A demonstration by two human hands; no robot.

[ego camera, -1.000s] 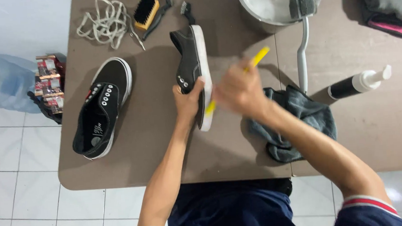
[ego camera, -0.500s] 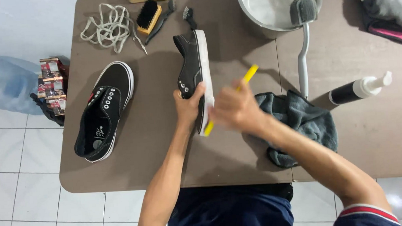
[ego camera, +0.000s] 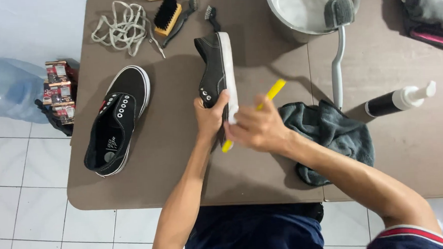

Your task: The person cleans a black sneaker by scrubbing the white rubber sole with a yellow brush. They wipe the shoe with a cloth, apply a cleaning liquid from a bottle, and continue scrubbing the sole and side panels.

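Note:
A black sneaker with a white sole (ego camera: pixel 214 69) stands on its side on the brown table (ego camera: pixel 172 157). My left hand (ego camera: pixel 210 117) grips its near end. My right hand (ego camera: pixel 256 127) holds a yellow-handled brush (ego camera: pixel 270 94) against the white sole edge; the brush head is hidden behind my fingers. The second black sneaker (ego camera: pixel 116 119), without laces, lies flat to the left.
White laces (ego camera: pixel 120 26) and a black-bristled wooden brush (ego camera: pixel 167 15) lie at the back left. A metal bowl (ego camera: pixel 296 9) holds a long-handled grey brush (ego camera: pixel 336 47). A grey cloth (ego camera: pixel 328 134) and a pump bottle (ego camera: pixel 399 100) lie right. A water jug (ego camera: pixel 5 90) stands on the floor.
My right hand with the yellow brush has slid nearer along the sole toward my left hand. The sneaker stays on its side in my left hand.

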